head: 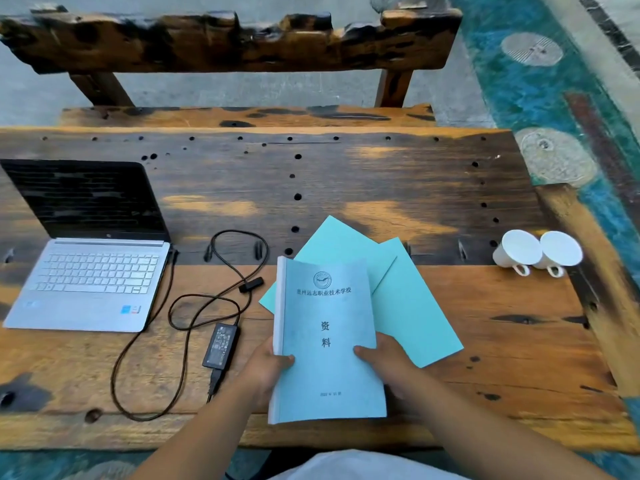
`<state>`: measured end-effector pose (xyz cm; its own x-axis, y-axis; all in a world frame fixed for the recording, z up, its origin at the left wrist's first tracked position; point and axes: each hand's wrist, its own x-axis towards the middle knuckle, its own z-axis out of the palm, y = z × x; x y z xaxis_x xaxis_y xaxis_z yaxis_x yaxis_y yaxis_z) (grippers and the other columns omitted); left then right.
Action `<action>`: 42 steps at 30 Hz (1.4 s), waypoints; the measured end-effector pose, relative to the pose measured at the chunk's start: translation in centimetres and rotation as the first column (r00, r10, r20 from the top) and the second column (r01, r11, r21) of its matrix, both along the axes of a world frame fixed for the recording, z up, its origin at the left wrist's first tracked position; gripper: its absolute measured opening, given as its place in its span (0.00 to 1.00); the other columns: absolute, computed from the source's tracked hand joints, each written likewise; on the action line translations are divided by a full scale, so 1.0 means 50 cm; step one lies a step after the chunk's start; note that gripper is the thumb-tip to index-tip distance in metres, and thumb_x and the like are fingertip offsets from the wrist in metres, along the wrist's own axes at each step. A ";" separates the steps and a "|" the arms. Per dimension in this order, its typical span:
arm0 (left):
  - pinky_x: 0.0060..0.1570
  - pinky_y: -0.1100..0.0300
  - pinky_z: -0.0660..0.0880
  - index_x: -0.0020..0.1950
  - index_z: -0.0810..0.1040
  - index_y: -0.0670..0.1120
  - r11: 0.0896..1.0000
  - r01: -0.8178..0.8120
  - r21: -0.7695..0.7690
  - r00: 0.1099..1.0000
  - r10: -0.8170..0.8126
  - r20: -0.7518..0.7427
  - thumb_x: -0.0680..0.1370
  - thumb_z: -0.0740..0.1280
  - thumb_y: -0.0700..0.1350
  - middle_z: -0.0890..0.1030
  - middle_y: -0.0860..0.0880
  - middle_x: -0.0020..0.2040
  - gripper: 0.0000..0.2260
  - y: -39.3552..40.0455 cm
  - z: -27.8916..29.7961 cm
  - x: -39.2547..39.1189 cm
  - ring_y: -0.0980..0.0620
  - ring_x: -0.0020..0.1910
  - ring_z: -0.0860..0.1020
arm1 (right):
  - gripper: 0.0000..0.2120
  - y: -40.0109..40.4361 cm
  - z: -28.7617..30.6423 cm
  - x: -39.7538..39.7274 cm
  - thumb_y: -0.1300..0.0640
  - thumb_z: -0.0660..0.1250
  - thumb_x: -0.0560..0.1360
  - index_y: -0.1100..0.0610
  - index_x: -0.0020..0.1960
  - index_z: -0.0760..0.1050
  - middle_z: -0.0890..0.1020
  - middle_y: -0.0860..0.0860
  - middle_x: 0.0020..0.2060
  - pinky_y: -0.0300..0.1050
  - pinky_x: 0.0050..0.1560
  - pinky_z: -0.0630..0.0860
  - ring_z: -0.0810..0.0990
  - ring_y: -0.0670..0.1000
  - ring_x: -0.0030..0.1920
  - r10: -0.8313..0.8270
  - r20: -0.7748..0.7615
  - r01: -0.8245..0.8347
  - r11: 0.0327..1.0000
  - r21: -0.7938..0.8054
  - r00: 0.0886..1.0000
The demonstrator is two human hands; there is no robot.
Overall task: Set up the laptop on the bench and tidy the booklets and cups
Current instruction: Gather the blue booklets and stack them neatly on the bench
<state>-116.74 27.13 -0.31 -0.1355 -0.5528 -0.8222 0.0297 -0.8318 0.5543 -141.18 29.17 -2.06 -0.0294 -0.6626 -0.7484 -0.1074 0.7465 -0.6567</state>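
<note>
A silver laptop (88,271) stands open with a dark screen at the left of the wooden bench (485,341). Its black power adapter (221,344) and looped cable (194,306) lie just to its right. I hold a light blue booklet (327,327) with printed characters above the bench: my left hand (268,370) grips its left edge and my right hand (384,362) its right edge. Two more blue booklets (408,306) lie fanned on the bench underneath it. Two white cups (538,252) lie on their sides at the right.
A rough wooden seat with a dark backrest (225,43) stands beyond the bench's far edge. Teal patterned floor (540,91) runs along the right. The bench top has several small holes. White clothing shows at the bottom edge.
</note>
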 end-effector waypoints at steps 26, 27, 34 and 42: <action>0.62 0.23 0.37 0.62 0.16 0.65 0.303 0.916 0.264 0.019 -0.689 0.725 0.62 0.75 0.66 0.12 0.47 0.64 0.64 -0.023 -0.156 -0.071 0.38 0.61 0.14 | 0.10 -0.240 -0.080 0.002 0.57 0.72 0.69 0.60 0.44 0.74 0.76 0.53 0.36 0.43 0.33 0.68 0.72 0.52 0.32 -0.546 -0.248 0.583 0.805 0.111 0.800; 0.61 0.22 0.36 0.61 0.15 0.64 0.305 0.913 0.271 0.017 -0.693 0.721 0.62 0.75 0.66 0.12 0.47 0.64 0.65 -0.023 -0.159 -0.072 0.38 0.60 0.13 | 0.09 -0.244 -0.079 0.002 0.57 0.72 0.69 0.59 0.44 0.74 0.76 0.52 0.37 0.44 0.32 0.68 0.72 0.52 0.32 -0.570 -0.226 0.604 0.787 0.127 0.790; 0.62 0.24 0.34 0.60 0.14 0.64 0.316 0.905 0.285 0.020 -0.700 0.714 0.63 0.74 0.68 0.13 0.46 0.65 0.64 -0.018 -0.152 -0.065 0.38 0.61 0.14 | 0.03 -0.282 -0.064 -0.019 0.56 0.69 0.77 0.55 0.48 0.76 0.83 0.53 0.47 0.47 0.42 0.80 0.81 0.53 0.45 -0.469 -0.022 0.466 0.871 0.153 0.883; 0.69 0.26 0.48 0.74 0.26 0.60 0.168 0.924 0.345 -0.085 -0.787 0.611 0.70 0.72 0.63 0.21 0.44 0.72 0.56 -0.052 -0.089 -0.072 0.34 0.73 0.27 | 0.06 -0.310 0.030 -0.018 0.54 0.68 0.76 0.57 0.47 0.80 0.85 0.55 0.48 0.58 0.46 0.84 0.84 0.57 0.45 -0.249 -0.309 0.209 0.965 -0.157 0.918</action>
